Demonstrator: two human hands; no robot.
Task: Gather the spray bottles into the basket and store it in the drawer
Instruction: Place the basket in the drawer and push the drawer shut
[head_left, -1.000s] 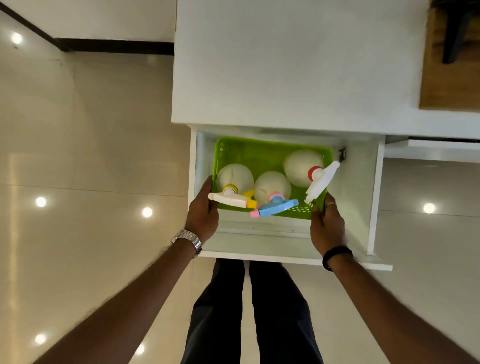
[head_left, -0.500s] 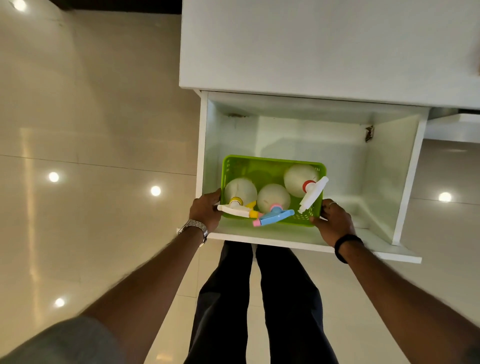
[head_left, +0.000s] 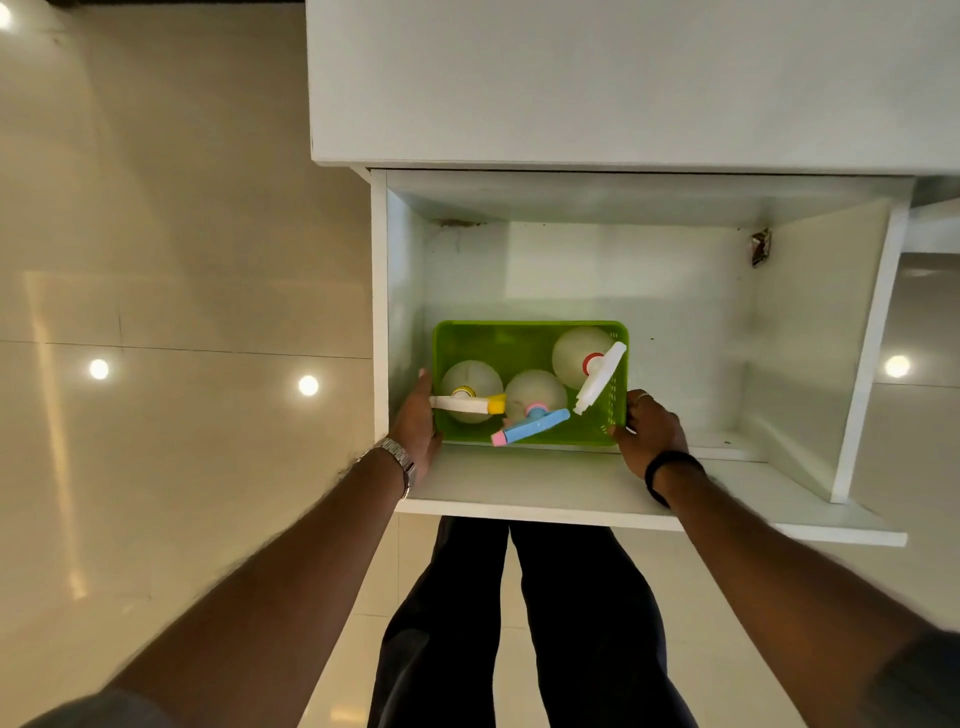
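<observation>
A green plastic basket (head_left: 524, 338) sits low inside the open white drawer (head_left: 545, 488), near its front left corner. Three white spray bottles stand in it: one with a yellow nozzle (head_left: 470, 402) on the left, one with a blue and pink nozzle (head_left: 532, 426) in the middle, and one with a red collar and white trigger (head_left: 600, 376) on the right. My left hand (head_left: 418, 426) grips the basket's left side, squeezed against the drawer wall. My right hand (head_left: 649, 428) grips its right side.
The white countertop (head_left: 623, 78) overhangs the drawer's back. A metal fitting (head_left: 761, 248) is fixed on the drawer's right inner wall. Shiny beige floor tiles (head_left: 182, 260) spread to the left. My dark trouser legs (head_left: 519, 623) stand just below the drawer front.
Both hands have lowered the basket with the bottles deeper into the drawer, down to its floor near the front left.
</observation>
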